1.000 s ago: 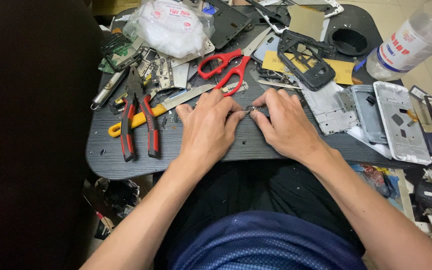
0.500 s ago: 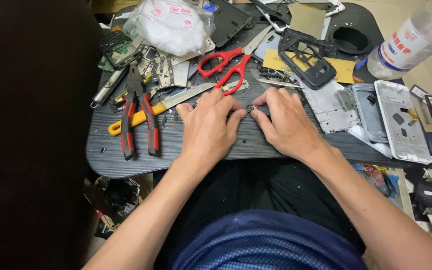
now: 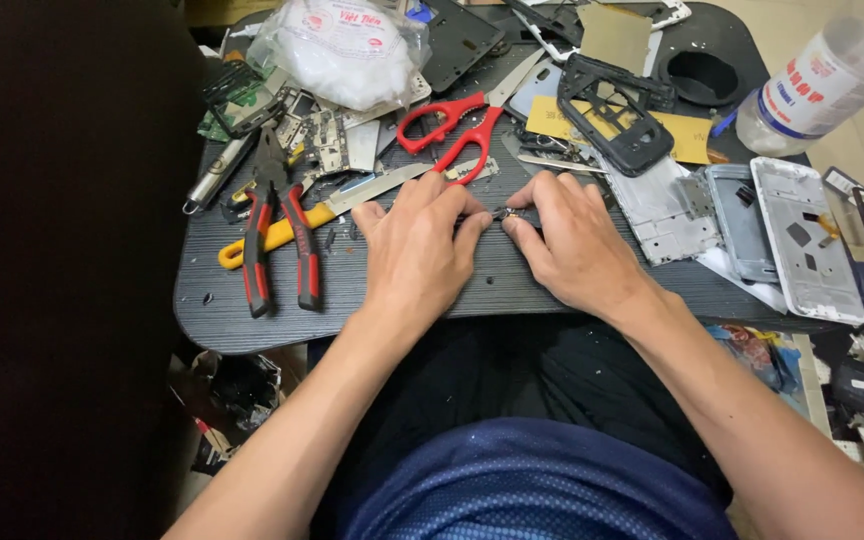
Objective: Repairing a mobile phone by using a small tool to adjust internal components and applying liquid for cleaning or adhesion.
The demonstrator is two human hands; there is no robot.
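A: What carries all this?

B: A dark ridged counter (image 3: 252,310) across the person's lap. Its near edge, at six o'clock, is where the person's forearms cross onto it and both hands rest, seemingly braced for fine work.

A: And the clutter?

B: Pushed outward, probably so the middle stays workable. A clear bag of white stuffing (image 3: 337,50) sits at eleven o'clock, a plastic bottle (image 3: 832,70) at one o'clock, pale phone frames (image 3: 752,220) at three. Red-handled scissors (image 3: 457,125) lie at twelve, just beyond the fingers. Red-gripped pliers (image 3: 277,235) and a yellow-handled knife (image 3: 302,215) lie at nine, within reach.

A: The hands?

B: The left hand (image 3: 417,250) and right hand (image 3: 572,245) meet at the centre, knuckles up, fingertips nearly touching.

A: Holding what?

B: A small metal part (image 3: 505,213), just past centre toward twelve. Each grip is closed on it, pinching from opposite sides, likely to steady something that tiny against the board.
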